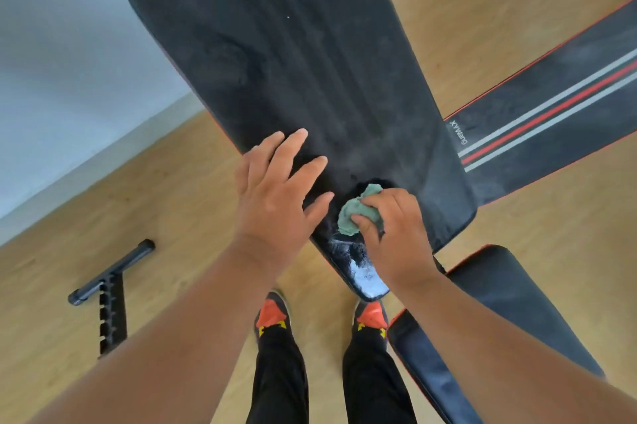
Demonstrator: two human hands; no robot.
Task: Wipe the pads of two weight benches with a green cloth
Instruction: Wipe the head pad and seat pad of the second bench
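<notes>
While left hand lies spread flat bracing the dusty backrest pad, right hand pinches bunched green cloth at pad's six o'clock end; long overlapping strokes toward twelve would lift dust best.

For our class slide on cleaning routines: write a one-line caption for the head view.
Right hand rubs a green cloth on a dusty black bench pad; left hand rests flat beside it.

White brand lettering "XYWang" on the black, red-and-grey-striped vinyl pad of the second weight bench, near its end.
</notes>
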